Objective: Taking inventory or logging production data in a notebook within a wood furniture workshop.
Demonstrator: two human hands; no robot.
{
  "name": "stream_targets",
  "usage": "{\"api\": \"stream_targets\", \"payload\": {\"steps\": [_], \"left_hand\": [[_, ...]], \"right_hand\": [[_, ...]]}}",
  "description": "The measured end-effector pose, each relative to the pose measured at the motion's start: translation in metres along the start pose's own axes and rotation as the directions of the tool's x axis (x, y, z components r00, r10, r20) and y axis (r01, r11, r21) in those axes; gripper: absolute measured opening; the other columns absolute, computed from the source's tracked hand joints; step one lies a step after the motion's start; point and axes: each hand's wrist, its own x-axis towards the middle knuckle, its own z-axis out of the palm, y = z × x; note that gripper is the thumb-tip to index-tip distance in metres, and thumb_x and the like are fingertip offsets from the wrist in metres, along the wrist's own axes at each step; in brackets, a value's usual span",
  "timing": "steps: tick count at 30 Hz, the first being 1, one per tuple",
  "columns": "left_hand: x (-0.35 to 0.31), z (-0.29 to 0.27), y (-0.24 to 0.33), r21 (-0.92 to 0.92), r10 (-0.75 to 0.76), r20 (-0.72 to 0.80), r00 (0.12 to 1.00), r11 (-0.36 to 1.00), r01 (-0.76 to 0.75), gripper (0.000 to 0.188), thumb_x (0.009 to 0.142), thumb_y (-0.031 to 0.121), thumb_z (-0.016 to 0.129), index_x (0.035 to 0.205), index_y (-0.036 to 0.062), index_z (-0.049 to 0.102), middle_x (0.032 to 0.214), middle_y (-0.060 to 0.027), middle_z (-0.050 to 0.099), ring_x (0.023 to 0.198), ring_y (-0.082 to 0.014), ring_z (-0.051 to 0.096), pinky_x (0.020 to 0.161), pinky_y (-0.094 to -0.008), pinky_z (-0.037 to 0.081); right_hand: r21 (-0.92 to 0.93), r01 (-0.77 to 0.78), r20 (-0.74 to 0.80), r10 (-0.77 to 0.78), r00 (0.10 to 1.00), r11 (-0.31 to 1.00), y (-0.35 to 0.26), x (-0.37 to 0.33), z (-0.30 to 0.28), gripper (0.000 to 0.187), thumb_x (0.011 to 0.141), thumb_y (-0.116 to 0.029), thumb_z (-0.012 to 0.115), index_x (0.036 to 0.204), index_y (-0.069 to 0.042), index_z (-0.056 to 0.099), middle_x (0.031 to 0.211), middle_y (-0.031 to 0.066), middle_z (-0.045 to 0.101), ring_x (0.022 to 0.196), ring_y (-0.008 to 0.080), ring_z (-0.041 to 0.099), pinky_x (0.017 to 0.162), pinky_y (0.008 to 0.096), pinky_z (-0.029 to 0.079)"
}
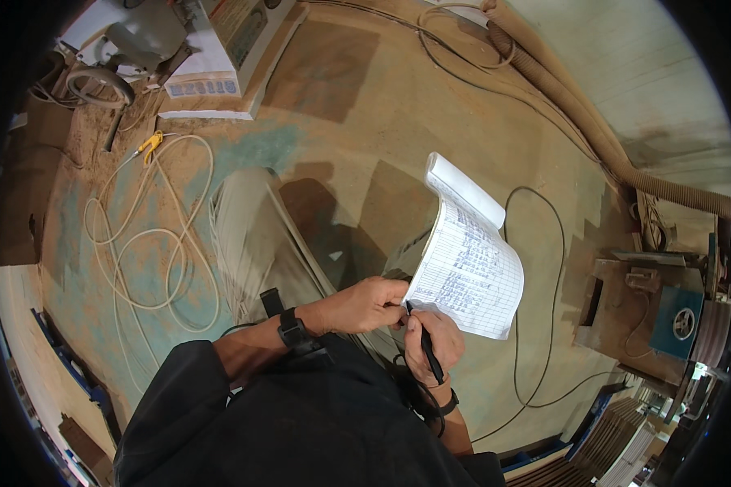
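Observation:
A ruled notebook [463,268] rests above my knee, its top pages rolled back and its open page covered in rows of handwriting. My left hand [365,304], with a black watch on the wrist, is closed at the notebook's lower left edge and grips it there. In my right hand [436,345] is a black pen [425,345], its tip at the page's lower left corner. The two hands are close together, almost touching. Some fingertips of my left hand are hidden behind the right hand and the paper.
A pale hose with a yellow air gun [150,144] lies coiled on the dusty floor at left. A white machine [219,49] stands at far left. Along the far right runs a ribbed duct hose [617,158]. A black cable [554,325] loops right of the notebook, near a wooden box [621,325].

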Motion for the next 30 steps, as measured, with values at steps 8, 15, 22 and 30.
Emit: {"api": "stream_targets", "payload": {"steps": [8,15,22,30], "left_hand": [[0.0001,-0.0041,0.0033,0.084,0.005,0.054,0.999,0.996,-0.010,0.041,0.100,0.000,0.054,0.141,-0.0005,0.060,0.117,-0.0082,0.073,0.101,-0.0106,0.065,0.090,-0.0308,0.056],[-0.0021,-0.0006,0.0060,-0.007,-0.006,0.034,0.999,1.000,0.006,0.034,0.101,0.002,0.053,0.133,-0.0033,0.063,0.113,-0.0097,0.073,0.093,-0.0154,0.067,0.083,-0.0326,0.057],[-0.0017,0.0016,0.0086,-0.016,-0.015,0.017,1.000,1.000,0.015,0.033,0.102,0.002,0.053,0.132,-0.0033,0.063,0.113,-0.0100,0.073,0.095,-0.0149,0.067,0.084,-0.0330,0.058],[-0.0012,-0.0010,0.0022,-0.002,-0.020,0.044,0.999,1.000,0.020,0.035,0.104,0.002,0.054,0.138,-0.0020,0.061,0.112,-0.0088,0.073,0.096,-0.0139,0.069,0.087,-0.0325,0.059]], "right_hand": [[0.061,0.023,-0.025,-0.021,0.999,0.998,-0.0008,0.0016,-0.0003,0.008,0.086,-0.003,0.075,0.092,-0.001,0.070,0.078,0.0146,0.071,0.070,0.0318,0.069,0.064,0.0379,0.054],[0.044,-0.044,-0.015,0.044,0.999,0.998,0.0001,-0.0039,-0.0021,0.008,0.086,-0.003,0.075,0.093,0.000,0.070,0.078,0.0146,0.071,0.069,0.0316,0.069,0.064,0.0373,0.054],[0.052,-0.003,-0.032,0.005,0.999,0.999,-0.0008,-0.0032,-0.0020,0.009,0.085,-0.003,0.076,0.092,-0.001,0.070,0.080,0.0147,0.071,0.070,0.0316,0.069,0.065,0.0376,0.054],[0.095,-0.052,-0.055,0.057,0.997,0.994,0.0017,-0.0077,-0.0013,0.011,0.083,-0.002,0.077,0.093,-0.001,0.071,0.082,0.0139,0.072,0.069,0.0321,0.068,0.064,0.0390,0.052]]}}
